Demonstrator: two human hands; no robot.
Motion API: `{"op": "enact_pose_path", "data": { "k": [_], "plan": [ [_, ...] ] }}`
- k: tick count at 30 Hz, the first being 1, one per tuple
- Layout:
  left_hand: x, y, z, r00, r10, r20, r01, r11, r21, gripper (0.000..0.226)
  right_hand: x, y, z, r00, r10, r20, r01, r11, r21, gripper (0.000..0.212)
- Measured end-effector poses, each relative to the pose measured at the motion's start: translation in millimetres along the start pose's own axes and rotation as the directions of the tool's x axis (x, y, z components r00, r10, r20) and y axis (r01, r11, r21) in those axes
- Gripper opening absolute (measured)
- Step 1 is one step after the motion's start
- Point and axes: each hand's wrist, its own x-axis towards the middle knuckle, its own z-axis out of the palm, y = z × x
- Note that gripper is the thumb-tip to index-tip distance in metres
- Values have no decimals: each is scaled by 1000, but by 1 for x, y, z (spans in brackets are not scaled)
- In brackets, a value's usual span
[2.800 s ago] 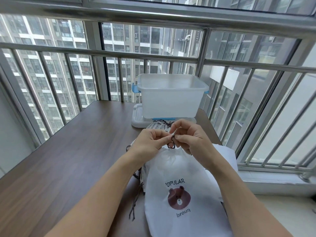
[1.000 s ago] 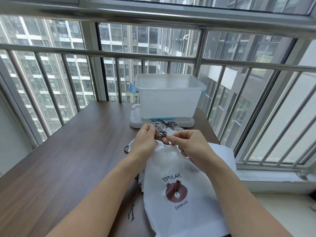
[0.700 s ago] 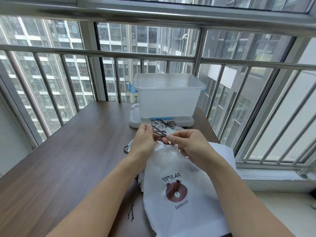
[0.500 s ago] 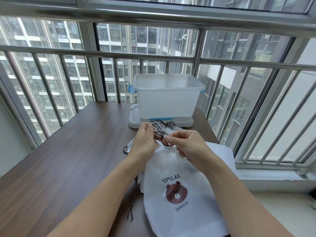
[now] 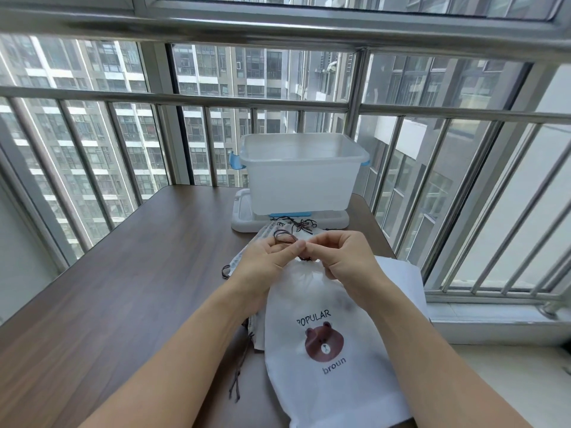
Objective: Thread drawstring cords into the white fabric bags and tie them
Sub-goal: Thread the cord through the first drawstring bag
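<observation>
I see my left hand (image 5: 265, 261) and right hand (image 5: 346, 257) pinching a brown drawstring cord (image 5: 285, 235) at the gathered mouth of a white bear-print bag (image 5: 327, 344) lying on the bench (image 5: 123, 288).

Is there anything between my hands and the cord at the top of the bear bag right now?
Nothing visible. The left hand and right hand both pinch the dark cord directly, above the gathered mouth of the bear bag. The plastic bin sits farther back on the table.
</observation>
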Motion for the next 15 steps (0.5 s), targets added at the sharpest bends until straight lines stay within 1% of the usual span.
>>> {"op": "enact_pose_path", "data": {
  "k": [2, 4, 5, 8, 10, 12, 15],
  "plan": [
    [0, -2, 0, 1000, -18, -3, 18, 1000, -16, 14, -1, 0, 0, 1000, -11, -2, 11, 1000, -10, 23],
    [-1, -2, 0, 1000, -19, -19, 19, 1000, -20, 27, -2, -2, -1, 1000, -24, -6, 24, 1000, -19, 22],
    [0, -2, 1, 1000, -17, -24, 16, 1000, -25, 30, -2, -2, -1, 999, -36, -6, 36, 999, -16, 21],
    [0, -3, 0, 1000, -10, -26, 10, 1000, -29, 21, -1, -1, 1, 995, -100, 1, 99, 993, -58, 18],
    [0, -4, 1, 999, -4, -35, 3, 1000, -21, 14, -1, -1, 0, 994, -108, 15, 109, 989, -104, 16],
    [1, -6, 2, 999, -2, -52, 0, 999, -41, 14, -1, -4, -5, 996, -64, 56, 70, 992, -107, 12],
    [4, -7, 4, 997, 36, -66, -40, 997, -64, 10, 1, -7, -18, 990, 29, 139, -31, 999, 16, 10]
  ]
}}
